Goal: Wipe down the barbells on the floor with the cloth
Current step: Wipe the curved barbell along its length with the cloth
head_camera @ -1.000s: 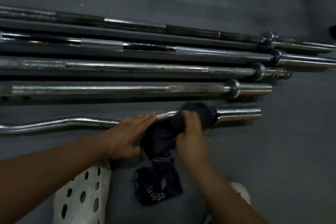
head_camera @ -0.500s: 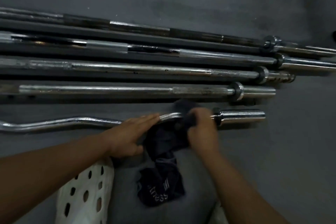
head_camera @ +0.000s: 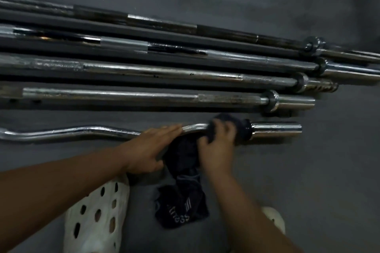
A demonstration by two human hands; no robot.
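A curved bar (head_camera: 82, 130) is seen lying on the grey floor (head_camera: 318, 191). It runs across the middle of the frame, from the left edge to its thick chrome sleeve (head_camera: 275, 130) at the centre right. The dark cloth (head_camera: 185, 203) is wrapped over this bar just left of the sleeve. There it is gripped by the right hand (head_camera: 218, 146), whose fingers are curled around cloth and bar together. The loose end of the cloth is spread on the floor toward the lower centre, where white letters are printed on it. The left hand (head_camera: 152, 150) is laid on the bar just beside the cloth, with fingers straight and flat, and nothing is held by it. Several straight barbells (head_camera: 144, 96) are placed side by side in the upper half. A white shoe (head_camera: 96, 217) with holes is seen at the lower left.
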